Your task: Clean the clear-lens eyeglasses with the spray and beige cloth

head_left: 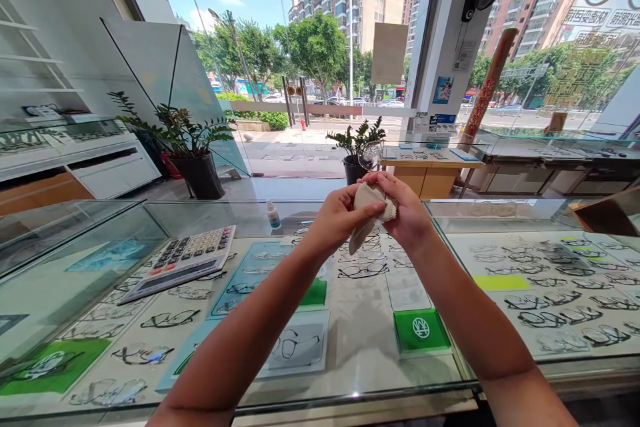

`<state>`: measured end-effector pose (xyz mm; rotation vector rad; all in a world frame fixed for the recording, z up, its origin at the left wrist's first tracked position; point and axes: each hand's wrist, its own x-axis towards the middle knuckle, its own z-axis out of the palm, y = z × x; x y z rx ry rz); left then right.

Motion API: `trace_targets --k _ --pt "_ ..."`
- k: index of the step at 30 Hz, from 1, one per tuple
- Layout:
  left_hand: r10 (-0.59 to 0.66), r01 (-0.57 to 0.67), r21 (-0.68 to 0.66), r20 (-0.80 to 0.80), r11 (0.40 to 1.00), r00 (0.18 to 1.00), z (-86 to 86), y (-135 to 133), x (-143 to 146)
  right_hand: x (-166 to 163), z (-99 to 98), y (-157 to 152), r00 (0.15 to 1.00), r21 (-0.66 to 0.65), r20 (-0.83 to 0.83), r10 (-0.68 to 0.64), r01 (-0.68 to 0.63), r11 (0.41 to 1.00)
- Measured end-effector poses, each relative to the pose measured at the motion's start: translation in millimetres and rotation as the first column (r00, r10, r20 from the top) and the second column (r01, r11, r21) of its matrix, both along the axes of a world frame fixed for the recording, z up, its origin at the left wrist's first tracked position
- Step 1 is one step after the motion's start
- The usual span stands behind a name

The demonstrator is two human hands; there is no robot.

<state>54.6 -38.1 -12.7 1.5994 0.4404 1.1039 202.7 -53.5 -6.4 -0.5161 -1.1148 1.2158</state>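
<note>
Both my hands are raised above the glass display counter [360, 360]. My left hand [336, 217] pinches a beige cleaning cloth [364, 213] that hangs down between the hands. My right hand [406, 210] grips the cloth too, together with a pair of glasses; one clear lens [371, 155] sticks up above the fingers. The rest of the glasses is hidden by the cloth and fingers.
A calculator [186, 260] lies on the counter at the left. A small spray bottle [273, 215] stands farther back. Several glasses frames lie under the glass. A green sign [421, 329] lies at centre right. Potted plants [193, 147] stand beyond.
</note>
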Motion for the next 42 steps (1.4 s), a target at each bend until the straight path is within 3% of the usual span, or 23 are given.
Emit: trace_targets --k 11,14,19,21,23,29,33,37,42 --pt "0.232 -0.247 0.109 0.135 0.963 0.963 -5.3 -9 15 -1 5.1 -10 0.999 0.065 0.033 -0.016 0.014 0.998" --pt "0.187 -0.196 0.119 0.083 0.973 0.979 -3.9 -8 13 2 6.1 -9 0.998 0.053 0.049 -0.034 0.031 0.998" --pt "-0.029 0.031 0.120 -0.022 0.992 0.999 0.2 -6 3 7 7.0 -7 0.998 0.087 0.028 -0.058 0.055 0.995" --pt "-0.060 0.065 0.117 -0.044 0.991 0.997 0.3 -6 1 6 6.7 -7 0.997 0.065 0.020 -0.069 0.068 0.996" --pt "-0.017 0.022 0.130 -0.042 0.991 0.999 -0.6 -6 2 3 5.7 -7 0.996 0.038 0.013 -0.086 0.086 0.996" --pt "0.248 -0.257 0.187 0.071 0.948 0.966 -3.4 -14 10 -15 3.8 -17 0.997 0.008 -0.060 -0.044 0.044 0.999" --pt "0.330 -0.349 0.159 0.135 0.924 0.934 -4.4 -15 13 -17 5.2 -20 0.997 -0.007 -0.076 -0.002 0.001 1.000" --pt "0.234 -0.244 0.085 0.110 0.966 0.966 -2.1 -12 13 -8 5.9 -14 0.999 -0.017 -0.028 -0.018 0.017 1.000" --pt "0.082 -0.085 0.037 0.083 0.996 0.993 -0.6 -8 11 -1 5.7 -9 0.995 -0.023 -0.090 -0.044 0.042 0.999"
